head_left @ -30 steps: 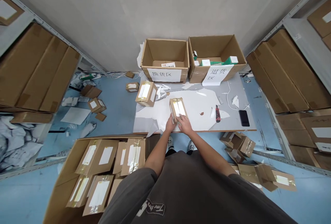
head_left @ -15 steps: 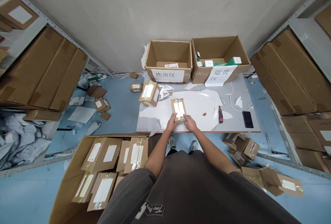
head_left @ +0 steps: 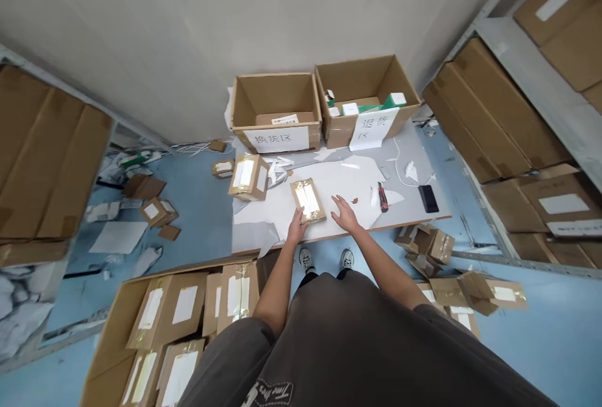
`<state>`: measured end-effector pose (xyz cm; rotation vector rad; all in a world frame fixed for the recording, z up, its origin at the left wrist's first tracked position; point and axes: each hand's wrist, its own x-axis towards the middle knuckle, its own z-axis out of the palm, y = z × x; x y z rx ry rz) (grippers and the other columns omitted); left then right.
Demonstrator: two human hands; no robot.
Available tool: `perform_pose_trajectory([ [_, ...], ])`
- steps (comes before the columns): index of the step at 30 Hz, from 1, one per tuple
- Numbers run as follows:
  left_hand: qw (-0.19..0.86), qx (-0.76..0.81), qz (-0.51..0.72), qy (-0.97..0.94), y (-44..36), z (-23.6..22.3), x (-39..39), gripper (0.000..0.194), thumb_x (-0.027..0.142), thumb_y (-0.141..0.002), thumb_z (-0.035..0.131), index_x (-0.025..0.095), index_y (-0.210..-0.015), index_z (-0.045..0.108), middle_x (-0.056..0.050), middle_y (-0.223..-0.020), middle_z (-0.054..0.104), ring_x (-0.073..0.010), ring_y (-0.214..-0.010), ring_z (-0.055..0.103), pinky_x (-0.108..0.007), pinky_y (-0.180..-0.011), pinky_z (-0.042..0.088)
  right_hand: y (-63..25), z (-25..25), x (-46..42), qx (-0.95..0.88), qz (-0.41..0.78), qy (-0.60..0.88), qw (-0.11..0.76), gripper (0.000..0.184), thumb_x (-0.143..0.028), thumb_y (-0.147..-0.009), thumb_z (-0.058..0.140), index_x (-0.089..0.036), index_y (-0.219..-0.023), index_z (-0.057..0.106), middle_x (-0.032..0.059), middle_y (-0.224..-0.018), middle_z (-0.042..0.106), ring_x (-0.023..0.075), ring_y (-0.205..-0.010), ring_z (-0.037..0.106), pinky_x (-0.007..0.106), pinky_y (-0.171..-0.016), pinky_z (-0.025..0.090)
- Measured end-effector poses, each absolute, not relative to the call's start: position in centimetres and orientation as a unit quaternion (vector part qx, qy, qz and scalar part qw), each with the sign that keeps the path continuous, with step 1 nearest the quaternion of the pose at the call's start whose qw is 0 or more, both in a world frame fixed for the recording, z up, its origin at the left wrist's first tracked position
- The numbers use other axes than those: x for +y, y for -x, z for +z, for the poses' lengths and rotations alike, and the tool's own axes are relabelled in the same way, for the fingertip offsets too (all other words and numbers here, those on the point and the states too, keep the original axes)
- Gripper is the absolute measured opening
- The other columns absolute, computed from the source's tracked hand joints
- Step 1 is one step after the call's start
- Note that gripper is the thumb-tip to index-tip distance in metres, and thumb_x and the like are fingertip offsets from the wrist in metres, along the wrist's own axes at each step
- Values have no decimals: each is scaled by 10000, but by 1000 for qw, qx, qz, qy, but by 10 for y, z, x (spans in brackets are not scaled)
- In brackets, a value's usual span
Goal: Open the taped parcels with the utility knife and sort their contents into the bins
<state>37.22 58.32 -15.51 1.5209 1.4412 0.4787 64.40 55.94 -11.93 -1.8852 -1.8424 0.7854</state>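
A small flat cardboard box (head_left: 308, 199) with a white label and shiny tape lies on the white-covered table (head_left: 329, 172). My left hand (head_left: 296, 227) grips its near left corner, thumb and fingers at the edge. To the right of the box, my right hand (head_left: 345, 214) is held apart from it, fingers spread and holding nothing. A red and black utility knife (head_left: 382, 197) lies further right, and a black phone (head_left: 428, 199) rests near the table's right end.
Two open cartons with handwritten signs, the left carton (head_left: 277, 103) and the right carton (head_left: 367, 81), stand at the back. A taped box (head_left: 249, 177) sits at the table's left edge. A large carton (head_left: 110, 332) of parcels stands front left. Shelves flank both sides.
My right hand has let go of the small box and moved right, fingers spreading. My left hand stays on the box, which is now tilted a little. The view has turned rightward.
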Motion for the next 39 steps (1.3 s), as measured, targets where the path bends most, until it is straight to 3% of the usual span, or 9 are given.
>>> perform_pose_trajectory([
  [7,459,588,160,-646,-361,-150,585,799,356,-1004,679,312,-1733,356,-82,-1754,450,-296,-1572,505,-467,-1251,480,-772,-109,542,-589,193,756,211,708,-290,-995,575,-193,-1686,455,175,-1709,458,326,-1579,437,536,-1279,414],
  [11,437,610,149,-644,-369,-148,587,838,445,-985,722,329,-1733,363,-78,-1740,472,-323,-1532,553,-446,-1168,558,-845,-120,524,-540,184,800,189,715,-291,-982,571,-165,-1677,461,187,-1691,481,350,-1546,466,525,-1253,440],
  [14,429,640,127,-625,-378,-144,587,870,489,-954,775,355,-1722,389,-91,-1686,544,-332,-1288,746,-461,-1073,616,-880,-139,526,-507,212,818,171,657,-302,-1000,548,-113,-1628,515,207,-1601,577,337,-1487,528,467,-1246,439],
  [17,422,672,118,-597,-388,-138,581,890,507,-928,821,356,-1707,418,-104,-1636,597,-308,-1097,816,-461,-1023,634,-894,-167,542,-461,256,838,143,600,-345,-1012,569,-96,-1558,579,216,-1504,650,336,-1402,595,414,-1189,466],
  [24,424,689,140,-571,-398,-131,553,916,538,-975,767,337,-1749,319,-129,-1709,506,-294,-1215,775,-404,-1054,608,-892,-219,586,-369,308,868,122,416,-313,-951,652,-143,-1328,698,237,-1355,695,350,-1218,667,408,-1042,499],
  [30,391,686,90,-607,-403,-121,547,884,616,-1008,678,308,-1755,318,-118,-1822,299,-336,-1603,438,-411,-1134,563,-900,-200,585,-323,321,878,145,513,-204,-875,629,-129,-1381,590,286,-1180,741,386,-1092,714,495,-953,510],
  [35,322,696,75,-637,-394,-106,571,646,604,-1037,611,274,-1593,588,-130,-1826,277,-411,-1598,427,-537,-1232,477,-873,-139,586,-308,329,848,279,413,-243,-863,619,-244,-1266,529,173,-1084,755,356,-1010,745,436,-846,566],
  [39,299,701,94,-641,-378,-102,623,761,581,-1009,660,223,-1658,486,-163,-1823,273,-411,-1630,371,-538,-1279,421,-795,-98,600,-317,414,785,335,448,-283,-850,551,-251,-1270,399,48,-974,721,250,-780,773,335,-690,586],
])
